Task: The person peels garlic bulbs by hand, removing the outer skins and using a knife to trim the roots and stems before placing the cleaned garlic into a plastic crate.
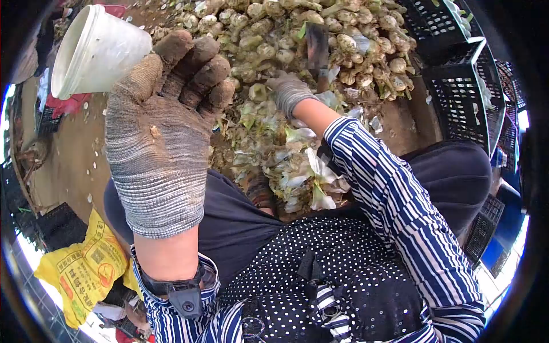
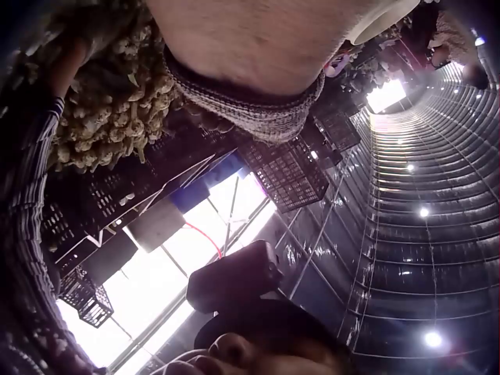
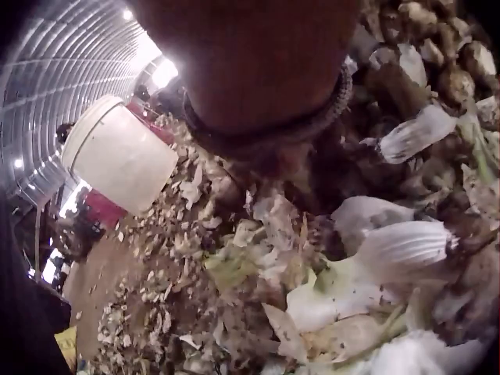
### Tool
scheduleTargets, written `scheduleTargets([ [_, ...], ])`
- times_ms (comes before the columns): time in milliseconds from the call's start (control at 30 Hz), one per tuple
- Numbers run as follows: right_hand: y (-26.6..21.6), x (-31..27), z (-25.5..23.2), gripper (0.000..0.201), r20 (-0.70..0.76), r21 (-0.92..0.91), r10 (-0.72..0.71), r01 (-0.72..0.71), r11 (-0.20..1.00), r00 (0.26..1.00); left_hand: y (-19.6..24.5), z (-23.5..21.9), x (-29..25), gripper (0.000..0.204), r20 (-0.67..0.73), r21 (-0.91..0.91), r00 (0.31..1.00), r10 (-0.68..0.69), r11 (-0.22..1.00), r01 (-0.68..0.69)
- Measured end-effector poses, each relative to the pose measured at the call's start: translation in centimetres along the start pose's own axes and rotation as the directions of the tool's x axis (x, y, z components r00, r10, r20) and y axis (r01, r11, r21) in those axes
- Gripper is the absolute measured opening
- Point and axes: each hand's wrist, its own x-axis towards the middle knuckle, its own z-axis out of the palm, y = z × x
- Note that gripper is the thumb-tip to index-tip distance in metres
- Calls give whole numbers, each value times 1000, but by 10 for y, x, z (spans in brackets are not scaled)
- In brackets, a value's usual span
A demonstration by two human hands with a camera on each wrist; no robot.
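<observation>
My left hand [image 1: 166, 114], in a dirty grey knit glove, is raised close to the head camera. Its palm faces up and its fingers are loosely bent, with nothing in the palm. My right hand [image 1: 289, 91], gloved too, reaches down to the near edge of a heap of garlic bulbs [image 1: 372, 51]. One bulb [image 1: 258, 92] lies right at its fingertips; the fingers are blurred, so I cannot tell whether they hold anything. Just right of that hand, a broad dark blade [image 1: 317, 46] stands up from a wooden handle [image 1: 323, 82]. Loose skins and leaf scraps [image 1: 291, 177] lie below.
Beyond my left hand is a tilted white bucket [image 1: 100, 54]. Black plastic crates [image 1: 457, 97] line the right side. At the lower left lies a yellow printed sack [image 1: 91, 263]. Scraps litter the brown ground [image 3: 101, 289] between my legs and the bucket.
</observation>
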Motion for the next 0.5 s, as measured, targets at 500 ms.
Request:
scheduleTargets([
  [500,-22,-145,-146,54,-171,446,-296,342,828,940,-41,2,11,55,-466,564,881,74,793,232],
])
